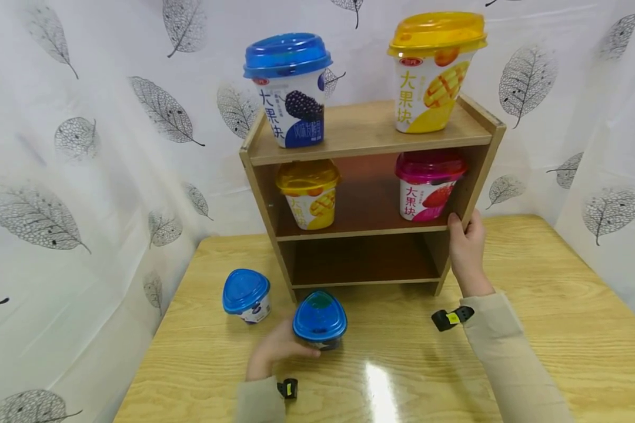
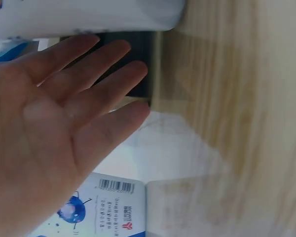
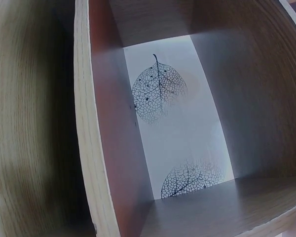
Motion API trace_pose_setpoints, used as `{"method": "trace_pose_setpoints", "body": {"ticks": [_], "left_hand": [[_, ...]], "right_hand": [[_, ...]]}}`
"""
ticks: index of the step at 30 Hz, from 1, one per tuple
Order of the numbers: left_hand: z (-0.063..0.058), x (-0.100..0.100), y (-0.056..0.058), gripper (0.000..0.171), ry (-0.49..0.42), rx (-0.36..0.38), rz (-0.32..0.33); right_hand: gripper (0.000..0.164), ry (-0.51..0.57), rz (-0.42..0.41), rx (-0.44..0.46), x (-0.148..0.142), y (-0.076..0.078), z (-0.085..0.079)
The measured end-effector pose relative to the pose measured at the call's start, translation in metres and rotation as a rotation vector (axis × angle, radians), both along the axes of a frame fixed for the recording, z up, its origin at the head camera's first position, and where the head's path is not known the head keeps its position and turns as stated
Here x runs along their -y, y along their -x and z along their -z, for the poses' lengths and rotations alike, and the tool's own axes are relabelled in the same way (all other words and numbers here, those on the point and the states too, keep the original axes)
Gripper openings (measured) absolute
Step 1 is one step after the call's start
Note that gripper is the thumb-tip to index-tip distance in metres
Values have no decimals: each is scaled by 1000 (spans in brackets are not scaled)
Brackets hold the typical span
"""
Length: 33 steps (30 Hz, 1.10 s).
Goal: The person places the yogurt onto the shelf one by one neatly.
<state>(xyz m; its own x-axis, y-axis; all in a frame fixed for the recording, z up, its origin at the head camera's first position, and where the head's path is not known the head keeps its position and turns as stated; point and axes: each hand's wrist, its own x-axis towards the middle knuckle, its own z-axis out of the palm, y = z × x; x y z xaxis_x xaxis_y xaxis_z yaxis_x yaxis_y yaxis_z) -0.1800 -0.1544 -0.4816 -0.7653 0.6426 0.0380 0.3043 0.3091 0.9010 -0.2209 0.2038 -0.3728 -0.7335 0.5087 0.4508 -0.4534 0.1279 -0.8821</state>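
Observation:
My left hand (image 1: pixel 281 346) is just left of a blue-lidded yogurt cup (image 1: pixel 320 320) standing on the table before the shelf. In the left wrist view its fingers (image 2: pixel 101 94) stretch out fairly straight beside the cup's white side; whether they touch it I cannot tell. My right hand (image 1: pixel 467 252) grips the right side panel of the wooden shelf (image 1: pixel 360 232), thumb at the front edge. A second blue-lidded cup (image 1: pixel 246 294) stands on the table to the left; its printed side with a barcode shows in the left wrist view.
On the shelf's top stand a blue-lidded cup (image 1: pixel 291 88) and a yellow-lidded cup (image 1: pixel 436 70). The tier below holds another yellow-lidded cup (image 1: pixel 309 194) and a pink-lidded cup (image 1: pixel 428 185). A leaf-patterned curtain (image 1: pixel 111 176) hangs around the wooden table (image 1: pixel 190 364).

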Motion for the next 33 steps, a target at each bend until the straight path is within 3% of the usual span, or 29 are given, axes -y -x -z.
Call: {"method": "trace_pose_setpoints", "body": {"ticks": [14,19,21,27,33], "left_hand": [[1,-7,-1,82,-20,31,-75],[-20,-11,-11,75,25,33,-105],[-22,-11,-12,73,40,45,-117],[-2,-8,-4,75,27,13,-124],[-7,-10,-5,74,19,-45,-179]], "right_hand": [[25,-9,6,3,0,-1,0],[25,-2,0,23,1,-2,0],[25,-4,4,29,1,-3,0],[28,-9,11,39,1,-4,0],[23,0,3,22,1,-3,0]]}}
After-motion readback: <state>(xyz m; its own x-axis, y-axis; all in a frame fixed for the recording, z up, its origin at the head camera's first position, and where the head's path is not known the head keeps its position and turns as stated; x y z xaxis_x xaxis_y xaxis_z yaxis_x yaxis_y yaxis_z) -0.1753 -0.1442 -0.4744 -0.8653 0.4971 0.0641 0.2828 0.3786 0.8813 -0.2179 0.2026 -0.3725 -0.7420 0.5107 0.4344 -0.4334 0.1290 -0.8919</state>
